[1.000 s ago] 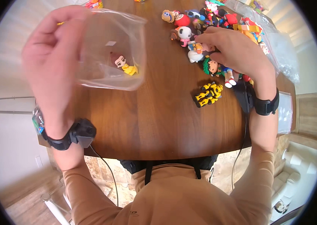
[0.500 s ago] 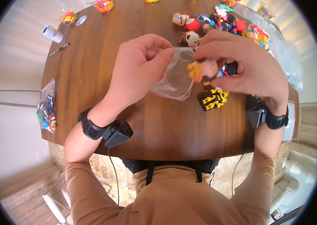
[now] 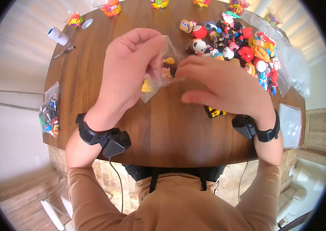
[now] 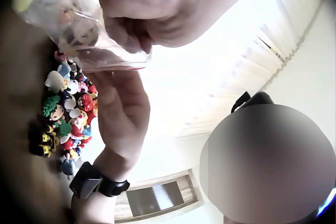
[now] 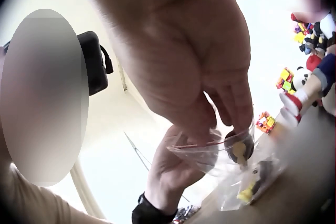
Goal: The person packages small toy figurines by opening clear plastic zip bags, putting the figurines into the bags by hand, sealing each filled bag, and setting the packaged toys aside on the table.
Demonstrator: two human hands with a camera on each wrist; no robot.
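My left hand (image 3: 126, 67) pinches the edge of a clear zip bag (image 3: 172, 49) and holds it up above the table. Low in the bag is a small doll figure in a yellow dress (image 3: 146, 86). A second small figure (image 3: 166, 72), with a yellow part, shows higher in the bag. My right hand (image 3: 220, 82) is at the bag's mouth, thumb apart from the fingers. In the right wrist view its fingertips reach in beside the second figure's round brown head (image 5: 239, 145). Partly hidden below the right hand lies a yellow-and-black robot figure (image 3: 214, 112).
A pile of toy figures (image 3: 246, 54) covers the back right, beside clear plastic bags (image 3: 299, 77). A filled bag (image 3: 49, 109) lies at the left edge, near a pen (image 3: 64, 52) and a white bottle (image 3: 57, 35). Cups of colourful pieces (image 3: 111, 8) line the far edge.
The left hand brought the bag from the left to the middle. The right hand took a figure from the pile and carried it left into the bag; its fingers now stand apart.
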